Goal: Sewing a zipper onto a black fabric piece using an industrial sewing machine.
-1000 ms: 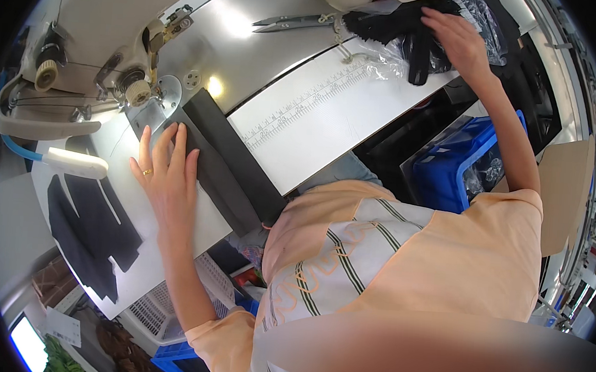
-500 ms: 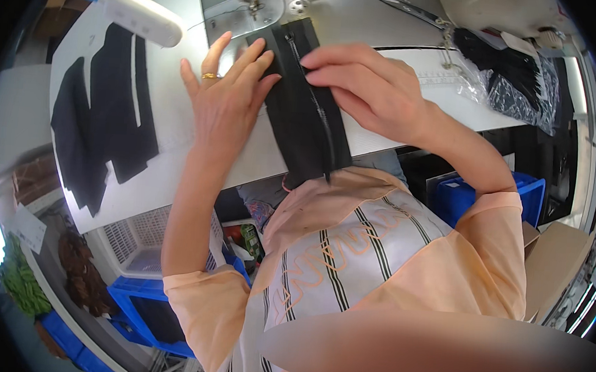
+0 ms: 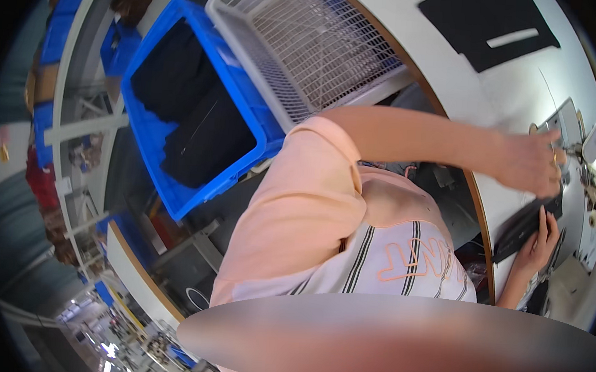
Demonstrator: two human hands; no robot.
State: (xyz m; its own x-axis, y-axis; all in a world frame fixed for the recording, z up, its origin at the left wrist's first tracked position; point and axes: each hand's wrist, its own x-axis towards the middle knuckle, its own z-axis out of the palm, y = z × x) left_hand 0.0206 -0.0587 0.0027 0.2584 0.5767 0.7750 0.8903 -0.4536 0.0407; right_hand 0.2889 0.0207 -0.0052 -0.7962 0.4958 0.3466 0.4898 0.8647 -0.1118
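Head view: left fingers (image 3: pixel 553 170) spread, right fingers (image 3: pixel 543 227) on black cloth (image 3: pixel 517 233) (latter's grip unclear).

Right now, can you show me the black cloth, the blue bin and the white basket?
Black cloth (image 3: pixel 517 233): head view, on its visible middle.
Blue bin (image 3: pixel 154 148): head view, on its left rim.
White basket (image 3: pixel 320 47): head view, on its mesh.

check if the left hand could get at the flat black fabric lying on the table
Probably yes: only white tabletop shows between the left hand and the flat black fabric, with nothing visible standing in the way.
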